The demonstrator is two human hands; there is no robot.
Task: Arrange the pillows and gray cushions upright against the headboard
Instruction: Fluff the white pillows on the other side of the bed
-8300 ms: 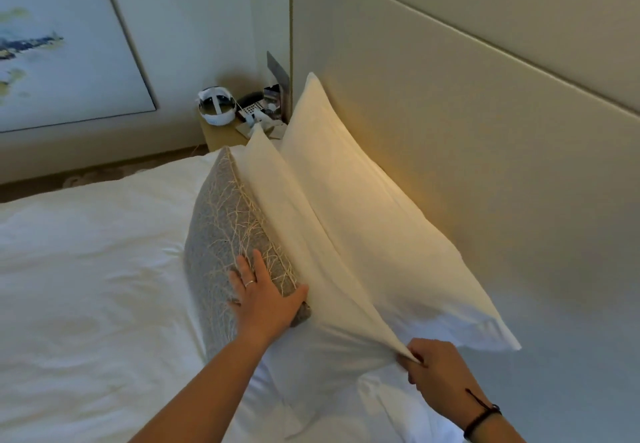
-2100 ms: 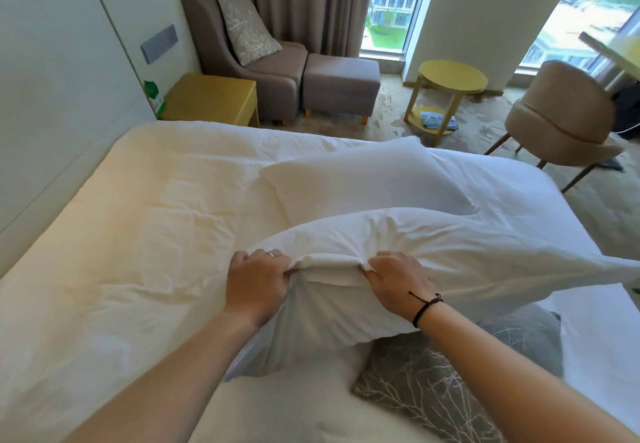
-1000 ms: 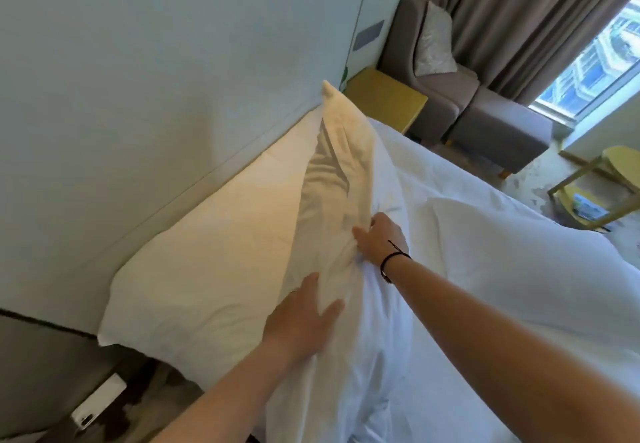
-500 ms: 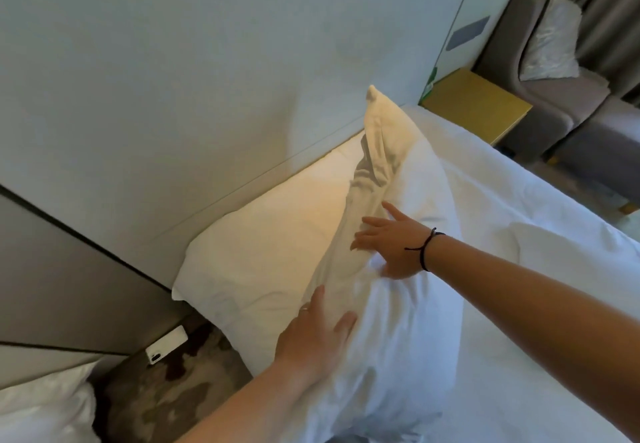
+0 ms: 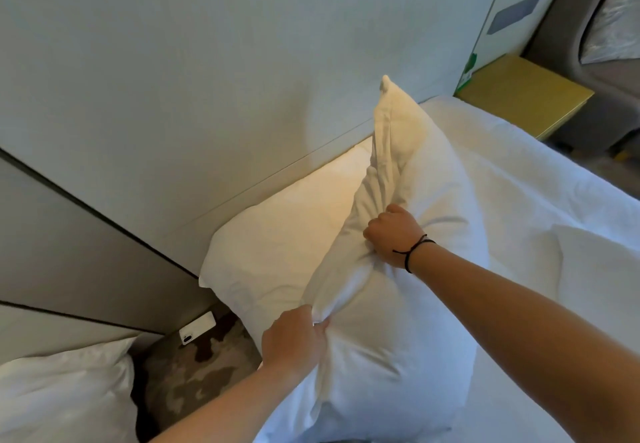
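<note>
Pale headboard (image 5: 180, 72) backs the bed's head edge, so the white pillow (image 5: 398, 321) stands upright there, in front of a rear pillow (image 5: 277, 234). Left hand (image 5: 294, 342) and right hand (image 5: 393, 234) now pinch its top seam in closed grips to plump it; half a second earlier they lay flat, fingers spread.

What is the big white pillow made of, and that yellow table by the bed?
The front pillow looks like soft woven cloth, probably cotton: matte white, and it bunches into wrinkles where the left hand and right hand grip it. The yellow bedside table looks hard, maybe painted wood or laminate: flat top, crisp edges, slight sheen. I can't tell which.
</note>
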